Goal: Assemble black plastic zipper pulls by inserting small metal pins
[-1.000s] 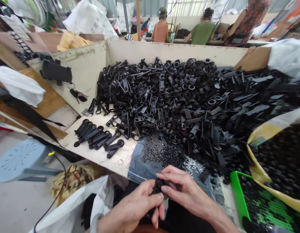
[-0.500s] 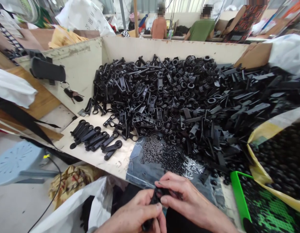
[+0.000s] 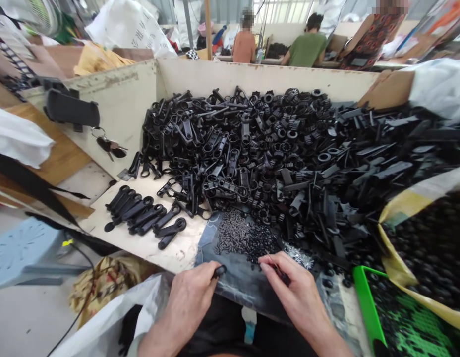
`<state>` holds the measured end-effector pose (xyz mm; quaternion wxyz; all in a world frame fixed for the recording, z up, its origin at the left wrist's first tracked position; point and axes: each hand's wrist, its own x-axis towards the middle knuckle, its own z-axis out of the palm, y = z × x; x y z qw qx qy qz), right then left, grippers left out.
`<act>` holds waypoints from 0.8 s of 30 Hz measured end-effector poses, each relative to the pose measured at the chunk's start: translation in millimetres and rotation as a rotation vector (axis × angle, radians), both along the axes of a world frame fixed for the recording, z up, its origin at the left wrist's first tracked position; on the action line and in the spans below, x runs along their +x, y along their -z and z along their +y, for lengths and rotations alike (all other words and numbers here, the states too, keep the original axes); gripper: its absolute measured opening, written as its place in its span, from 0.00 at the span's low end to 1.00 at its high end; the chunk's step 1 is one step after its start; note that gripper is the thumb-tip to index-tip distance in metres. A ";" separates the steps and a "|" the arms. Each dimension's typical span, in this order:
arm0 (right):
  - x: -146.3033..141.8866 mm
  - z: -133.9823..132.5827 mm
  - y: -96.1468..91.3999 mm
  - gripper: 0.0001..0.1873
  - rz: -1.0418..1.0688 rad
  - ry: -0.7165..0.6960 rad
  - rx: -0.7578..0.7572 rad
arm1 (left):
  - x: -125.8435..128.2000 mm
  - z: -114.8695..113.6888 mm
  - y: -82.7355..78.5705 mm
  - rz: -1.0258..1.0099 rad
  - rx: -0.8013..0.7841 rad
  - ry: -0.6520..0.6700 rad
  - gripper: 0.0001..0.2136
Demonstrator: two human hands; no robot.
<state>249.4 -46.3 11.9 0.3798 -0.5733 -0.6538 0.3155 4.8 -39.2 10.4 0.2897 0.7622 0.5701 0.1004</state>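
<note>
Pinched in the left grip (image 3: 191, 300) is a black plastic arm (image 3: 219, 270), at the counter (image 3: 170, 255) edge. The right grip (image 3: 289, 290) is narrowed over the pin pile (image 3: 248, 237); whether a pin is held cannot be told. Pins are best taken singly.

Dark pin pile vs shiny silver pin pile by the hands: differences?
Colour: the pile of small dark pins is matt; the pile of small shiny silver pins glints. Size: the dark pile is clearly bigger than the silver. Place: dark pile lies beyond the gap between the left hand, pinching a black plastic piece, and the right hand; silver pile lies beyond the right hand. Both are loose heaps.
</note>
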 end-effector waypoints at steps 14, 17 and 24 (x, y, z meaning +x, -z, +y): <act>-19.8 -3.7 22.5 0.21 -0.550 0.006 0.194 | 12.0 11.9 -9.0 -0.261 -0.053 -0.242 0.13; -22.5 -2.2 21.9 0.23 -0.565 0.007 0.194 | 15.9 14.1 -11.6 -0.373 -0.122 -0.272 0.15; -36.5 -1.7 7.1 0.19 -0.013 0.029 0.012 | 23.1 13.3 -0.4 -0.627 -0.176 -0.360 0.21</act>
